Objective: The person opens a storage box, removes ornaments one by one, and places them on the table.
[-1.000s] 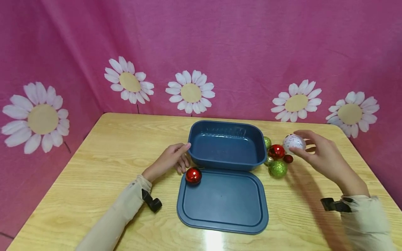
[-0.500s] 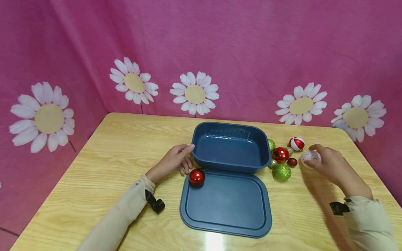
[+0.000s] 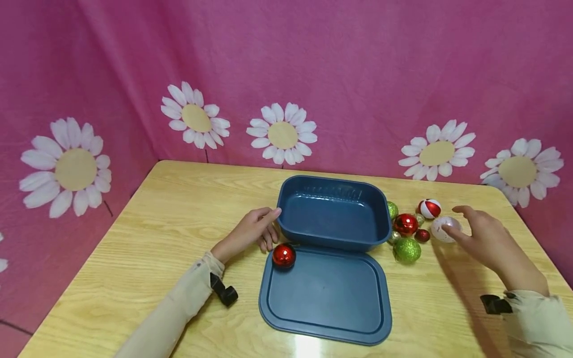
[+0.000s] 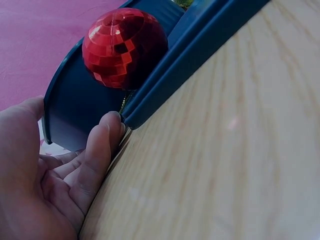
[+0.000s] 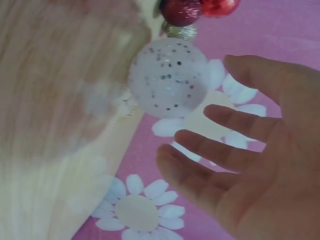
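Note:
At the left end of a dark blue rectangular box [image 3: 333, 238], my left hand [image 3: 250, 229] rests with its thumb against the rim. Its other fingers lie loosely bent on the table, by the lid's corner. A shiny red faceted bauble [image 4: 125, 47] sits on that corner of the flat blue lid [image 3: 327, 293]. On the right, a clear bauble with silvery dots [image 5: 169, 77] lies on the table. My right hand [image 3: 492, 243] is spread beside it, fingers apart from it in the right wrist view. The box's visible floor is bare.
Between the box and the dotted bauble lie several ornaments: a red-and-white ball [image 3: 429, 208], a shiny red ball [image 3: 406, 224], a green glitter ball [image 3: 407, 250] and a small dark red one [image 3: 422, 235]. A pink daisy curtain [image 3: 353, 89] hangs behind the table.
My right hand carried the dotted bauble rightward, set it on the table and let go. The red-and-white ball came into sight. My left hand stays at the box; the view shifted slightly.

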`<state>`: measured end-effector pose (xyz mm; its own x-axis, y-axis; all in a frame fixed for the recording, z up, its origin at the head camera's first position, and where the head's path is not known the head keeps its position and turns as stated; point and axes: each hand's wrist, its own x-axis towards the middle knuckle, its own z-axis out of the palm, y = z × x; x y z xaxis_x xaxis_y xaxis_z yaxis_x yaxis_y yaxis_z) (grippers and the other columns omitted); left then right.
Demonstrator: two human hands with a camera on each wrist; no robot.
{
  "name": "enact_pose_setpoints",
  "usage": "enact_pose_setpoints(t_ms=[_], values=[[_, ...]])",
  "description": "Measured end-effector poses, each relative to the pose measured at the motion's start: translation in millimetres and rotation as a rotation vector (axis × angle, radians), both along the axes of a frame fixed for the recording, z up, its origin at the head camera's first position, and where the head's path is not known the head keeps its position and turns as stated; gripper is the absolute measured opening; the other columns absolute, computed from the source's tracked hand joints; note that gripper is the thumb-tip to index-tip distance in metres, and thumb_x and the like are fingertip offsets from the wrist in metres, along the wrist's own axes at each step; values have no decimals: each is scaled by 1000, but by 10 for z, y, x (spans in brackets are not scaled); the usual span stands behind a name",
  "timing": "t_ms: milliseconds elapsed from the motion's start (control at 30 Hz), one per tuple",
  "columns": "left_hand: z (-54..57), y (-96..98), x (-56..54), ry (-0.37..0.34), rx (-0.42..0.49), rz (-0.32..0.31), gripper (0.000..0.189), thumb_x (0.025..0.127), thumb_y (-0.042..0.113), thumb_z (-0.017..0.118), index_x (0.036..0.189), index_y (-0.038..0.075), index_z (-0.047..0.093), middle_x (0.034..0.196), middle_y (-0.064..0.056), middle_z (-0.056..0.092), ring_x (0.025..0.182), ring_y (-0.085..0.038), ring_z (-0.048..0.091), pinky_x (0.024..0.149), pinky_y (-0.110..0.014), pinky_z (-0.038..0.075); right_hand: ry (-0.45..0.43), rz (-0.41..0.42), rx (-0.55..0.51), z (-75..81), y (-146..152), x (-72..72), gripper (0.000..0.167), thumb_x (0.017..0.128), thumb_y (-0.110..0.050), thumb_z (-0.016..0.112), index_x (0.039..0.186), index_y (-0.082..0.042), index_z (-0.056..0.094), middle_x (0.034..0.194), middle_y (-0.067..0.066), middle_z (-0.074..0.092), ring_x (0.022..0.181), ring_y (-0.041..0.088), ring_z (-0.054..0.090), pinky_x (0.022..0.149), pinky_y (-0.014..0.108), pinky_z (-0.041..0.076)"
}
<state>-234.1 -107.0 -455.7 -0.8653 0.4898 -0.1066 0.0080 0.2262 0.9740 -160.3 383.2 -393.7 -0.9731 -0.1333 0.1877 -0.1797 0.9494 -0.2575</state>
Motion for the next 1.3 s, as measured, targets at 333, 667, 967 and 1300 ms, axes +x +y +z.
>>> enact_pose_setpoints(t_ms=[333,667,967,1300], values=[[-1,56,-37,10,5,-3,58,101,59,45,105,3,58,79,-17,68,53,-23,64,48,-33,56,148,45,-27,160,-151,23,50,92,-18,70,127,11,50,118,41,51,105,62,44,89,71,33],[-57,87,-65,0,10,-10,60,101,57,44,103,-2,57,79,-19,68,54,-22,65,49,-34,57,237,92,-34,189,-416,68,56,95,-23,68,139,4,48,139,43,37,121,66,32,102,75,21],[-95,102,-73,-3,17,-18,63,99,62,47,102,0,57,78,-17,68,54,-24,65,49,-35,57,254,95,-32,223,-509,90,62,92,-23,72,143,0,46,141,39,38,123,63,32,99,77,24],[-93,94,-66,7,19,-8,60,99,61,46,104,2,58,79,-17,68,53,-24,64,48,-35,56,288,86,-7,249,-535,84,66,91,-30,72,146,-5,46,145,35,37,129,58,30,96,79,24]])
